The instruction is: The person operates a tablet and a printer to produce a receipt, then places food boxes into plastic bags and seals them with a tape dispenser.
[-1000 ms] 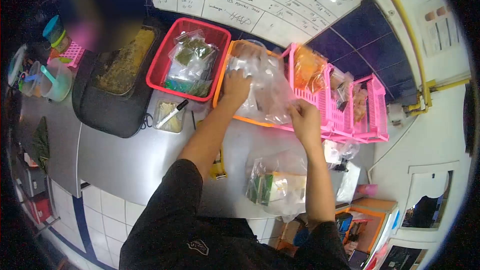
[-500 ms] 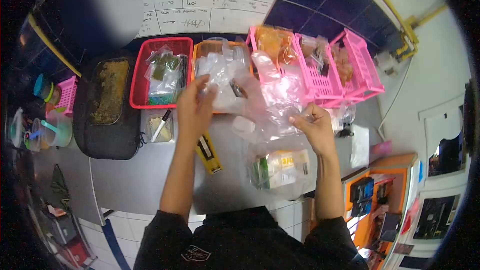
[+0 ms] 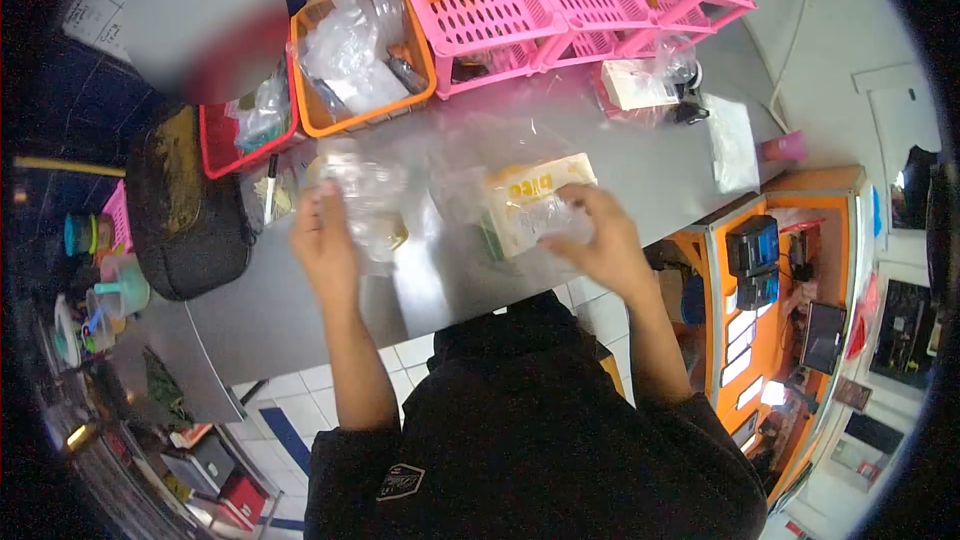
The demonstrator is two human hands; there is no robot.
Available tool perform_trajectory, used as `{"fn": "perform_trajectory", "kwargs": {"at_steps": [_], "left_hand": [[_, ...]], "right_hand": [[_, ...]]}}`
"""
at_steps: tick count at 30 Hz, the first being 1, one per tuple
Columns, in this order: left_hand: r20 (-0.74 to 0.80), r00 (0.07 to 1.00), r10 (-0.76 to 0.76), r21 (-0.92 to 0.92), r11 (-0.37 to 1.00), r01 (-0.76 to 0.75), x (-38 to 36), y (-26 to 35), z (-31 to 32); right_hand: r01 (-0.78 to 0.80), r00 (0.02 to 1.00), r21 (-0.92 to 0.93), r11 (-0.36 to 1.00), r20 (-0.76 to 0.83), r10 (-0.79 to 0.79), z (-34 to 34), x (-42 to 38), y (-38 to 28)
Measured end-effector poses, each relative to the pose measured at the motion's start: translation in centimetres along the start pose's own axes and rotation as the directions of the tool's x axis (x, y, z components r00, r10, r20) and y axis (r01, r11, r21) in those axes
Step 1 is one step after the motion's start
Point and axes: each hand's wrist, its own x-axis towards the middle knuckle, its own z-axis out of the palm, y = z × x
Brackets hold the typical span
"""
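Note:
My left hand is closed on a crumpled clear plastic bag, held over the steel table and blurred by motion. To its right lies a white-and-yellow printed packet with a green part at its left end, with clear plastic around it. My right hand reaches over the packet's right end, thumb and fingers apart, fingertips right at the plastic.
Behind the hands stand an orange basket of clear plastic, a red basket and pink racks with bagged food. A dark tray and a marker are at left. A white box sits at right.
My view has turned down and to the right. The clear plastic that was stretched between my hands is now bunched in my left hand; my right hand has moved from it to the packet.

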Motion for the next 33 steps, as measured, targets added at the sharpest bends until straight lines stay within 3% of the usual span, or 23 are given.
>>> {"fn": "perform_trajectory", "kwargs": {"at_steps": [2,4,5,6,8,9,10,11,12,13,14,15,16,17,18,20,21,22,24,26,28,30,33], "left_hand": [[-0.065,0.998,-0.027,0.029,0.999,0.029,-0.3,-1.7,-1.8],[-0.435,0.896,-0.091,-0.154,0.988,0.025,-0.7,-2.3,-2.7],[-0.256,0.964,0.072,0.308,0.951,0.01,-1.2,-2.1,-4.3],[-0.246,0.964,0.098,0.34,0.941,-0.009,-2.1,-0.3,-4.3],[-0.148,0.986,0.075,0.348,0.937,-0.019,-3.8,4.4,-3.1],[-0.147,0.984,0.096,0.369,0.929,-0.036,-4.2,6.3,-1.7],[-0.241,0.919,0.313,0.354,0.91,-0.217,-4.5,8.0,0.3],[-0.333,0.797,0.505,0.351,0.85,-0.392,-5.0,9.2,2.1],[-0.332,0.787,0.519,0.364,0.841,-0.401,-5.6,10.0,3.4],[-0.376,0.708,0.598,0.46,0.784,-0.417,-6.3,10.6,4.6],[-0.406,0.619,0.672,0.551,0.721,-0.421,-7.0,11.0,5.9],[-0.375,0.627,0.682,0.533,0.713,-0.456,-8.0,11.3,7.9],[-0.112,0.647,0.754,0.545,0.592,-0.595,-8.6,11.0,9.1],[0.158,0.613,0.774,0.508,0.469,-0.722,-9.3,10.3,10.3],[0.275,0.672,0.687,0.366,0.571,-0.734,-10.4,9.6,12.9],[0.685,0.537,0.492,0.156,0.621,-0.768,-11.5,8.5,16.9],[0.845,0.481,0.232,0.179,0.725,-0.665,-12.5,8.0,18.3],[0.935,0.354,-0.037,0.24,0.8,-0.55,-13.6,7.1,19.4],[0.986,0.094,-0.141,0.17,0.829,-0.533,-15.3,1.7,20.7],[0.979,0.174,-0.105,0.188,0.793,-0.58,-17.1,-4.9,20.8],[0.965,0.254,-0.064,0.214,0.753,-0.622,-18.3,-6.3,20.1],[0.772,0.456,-0.442,0.623,0.388,-0.679,-19.0,-5.8,18.7],[0.814,0.371,-0.448,0.499,0.211,-0.84,-20.1,4.9,16.8]], "right_hand": [[0.063,0.996,0.016,0.998,0.064,-0.064,2.5,-1.7,1.4],[0.171,0.955,-0.288,0.942,0.284,-0.087,4.2,-2.4,1.7],[0.138,0.928,-0.289,0.947,0.372,-0.022,4.2,-2.0,1.7],[0.129,0.933,-0.257,0.958,0.359,-0.029,3.6,-1.9,1.9],[0.208,0.977,-0.156,0.966,0.08,-0.198,2.5,-1.6,2.7],[0.291,0.952,0.039,0.956,-0.112,-0.285,1.9,-1.4,3.4],[0.296,0.949,0.057,0.953,-0.127,-0.287,1.0,-1.6,3.9],[0.206,0.977,0.4,0.893,-0.135,-0.165,-0.3,-1.6,4.4],[0.104,0.994,0.693,0.714,-0.094,-0.053,-1.1,-1.7,4.9],[0.102,0.99,0.843,0.528,-0.14,0.031,-0.6,-1.7,5.7],[0.11,0.989,0.849,0.517,-0.145,0.027,-0.9,-2.1,6.4],[0.005,0.995,0.947,0.321,-0.038,0.097,-1.9,-2.2,6.8],[-0.096,0.987,0.99,0.107,0.08,0.138,-2.8,-2.3,7.3],[-0.143,0.988,0.988,0.053,0.14,0.064,-3.4,-2.5,8.2],[-0.14,0.989,0.989,0.05,0.137,0.058,-4.1,-2.8,8.5],[-0.223,0.975,0.952,-0.211,0.213,-0.069,-5.8,-3.3,8.6],[-0.22,0.975,0.952,-0.215,0.209,-0.073,-6.4,-3.4,8.2],[-0.164,0.986,0.975,-0.152,0.159,-0.045,-6.9,-3.6,7.6],[-0.107,0.994,0.99,-0.089,0.105,-0.018,-6.9,-4.0,6.8],[-0.066,0.998,0.995,0.077,0.067,-0.003,-6.3,-4.3,6.5],[-0.137,0.99,0.99,0.034,0.138,-0.027,-6.5,-5.1,6.5],[-0.133,0.988,0.989,0.068,0.137,-0.067,-6.2,-5.5,6.4],[-0.111,0.993,0.981,0.158,0.116,-0.025,-6.3,-5.9,6.8]]}}
